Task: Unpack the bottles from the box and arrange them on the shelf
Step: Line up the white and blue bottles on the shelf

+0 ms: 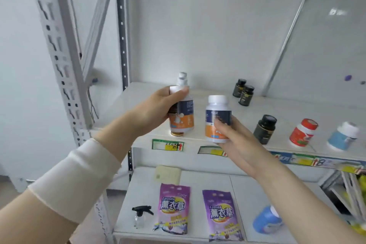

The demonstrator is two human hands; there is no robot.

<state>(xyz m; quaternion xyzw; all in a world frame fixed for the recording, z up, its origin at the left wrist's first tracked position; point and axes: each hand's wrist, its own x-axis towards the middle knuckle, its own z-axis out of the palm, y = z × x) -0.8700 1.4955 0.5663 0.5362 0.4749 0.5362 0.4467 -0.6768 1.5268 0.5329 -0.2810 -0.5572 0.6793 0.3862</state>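
Observation:
My left hand [156, 108] grips bottles at the front left of the white shelf [198, 95]: a white bottle with an orange and blue label [185, 117] and a darker one half hidden behind it. My right hand [231, 138] holds a second white bottle with a white cap and orange and blue label [216, 117], just above the shelf's front edge. Standing on the shelf are two black bottles [243, 93] at the back, a black bottle [264, 128], a red bottle [302, 132] and a light blue bottle [342, 136] in front. No box is in view.
A grey perforated upright [59, 51] stands at the left. The lower shelf [243, 194] carries two purple pouches [174, 210], a small spray bottle [140, 216], a blue container [267, 220] and a pale sponge [168, 172]. Price tags [168, 144] line the shelf edge.

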